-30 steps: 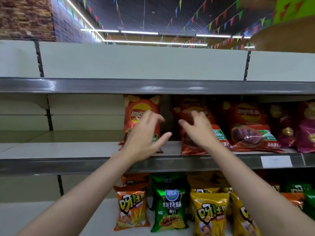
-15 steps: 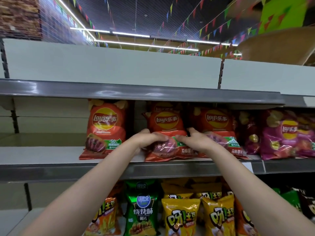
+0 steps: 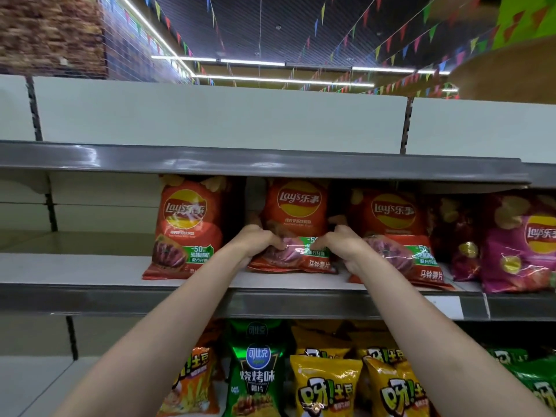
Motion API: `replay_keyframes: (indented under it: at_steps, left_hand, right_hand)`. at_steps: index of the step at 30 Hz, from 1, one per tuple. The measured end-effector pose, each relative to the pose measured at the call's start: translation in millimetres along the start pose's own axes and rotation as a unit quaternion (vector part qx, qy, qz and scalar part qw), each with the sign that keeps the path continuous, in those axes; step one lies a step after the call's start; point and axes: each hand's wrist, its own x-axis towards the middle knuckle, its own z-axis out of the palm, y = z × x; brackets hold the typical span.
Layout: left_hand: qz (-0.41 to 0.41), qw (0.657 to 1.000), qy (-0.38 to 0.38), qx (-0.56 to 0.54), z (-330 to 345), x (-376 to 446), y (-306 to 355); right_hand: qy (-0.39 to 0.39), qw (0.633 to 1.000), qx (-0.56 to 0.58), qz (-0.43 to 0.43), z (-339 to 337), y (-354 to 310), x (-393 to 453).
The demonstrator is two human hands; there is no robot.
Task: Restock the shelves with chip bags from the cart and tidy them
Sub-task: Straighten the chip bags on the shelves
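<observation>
Three red Lay's chip bags stand in a row on the middle shelf (image 3: 90, 267). Both my hands are on the middle red bag (image 3: 296, 206). My left hand (image 3: 257, 240) grips its lower left part with curled fingers. My right hand (image 3: 341, 243) grips its lower right part the same way. The left red bag (image 3: 186, 224) stands apart to the left, and the right red bag (image 3: 394, 224) leans close on the right. Purple Lay's bags (image 3: 523, 245) follow at the far right. No cart is in view.
The shelf left of the red bags is bare. Above runs a grey shelf edge (image 3: 240, 162) with a white back panel. The shelf below holds orange, green (image 3: 258, 374) and yellow bags (image 3: 326, 386). A white price label (image 3: 445, 307) sits on the shelf rail.
A second ago my hands reached with spread fingers toward two bags. Both have come together on the middle red bag and curled around its lower part. The view has shifted right.
</observation>
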Motion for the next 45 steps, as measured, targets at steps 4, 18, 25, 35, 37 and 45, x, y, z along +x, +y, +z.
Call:
replay_keyframes:
  at_steps: [4, 18, 25, 35, 37, 45]
  left_hand:
    - [-0.010, 1.000, -0.010, -0.028, 6, 8, -9]
    - [0.070, 0.996, 0.026, 0.056, 9, 14, -10]
    - [0.007, 0.973, -0.018, 0.228, 3, 22, -22]
    - [0.121, 0.959, 0.188, 0.177, 13, -10, 1]
    - [0.151, 0.956, 0.216, 0.131, 18, -15, 9]
    - [0.135, 0.979, 0.131, 0.078, 78, -28, 16]
  right_hand:
    - [-0.003, 0.999, 0.032, 0.027, 8, 3, 10]
    - [0.041, 0.999, -0.022, 0.007, 20, 3, 25]
    - [0.089, 0.991, -0.101, -0.011, 26, 5, 23]
    - [0.057, 0.980, -0.162, -0.098, 4, -9, -6]
    - [0.062, 0.980, -0.149, -0.118, -5, -10, -11]
    - [0.079, 0.966, -0.159, -0.187, -68, 9, -33]
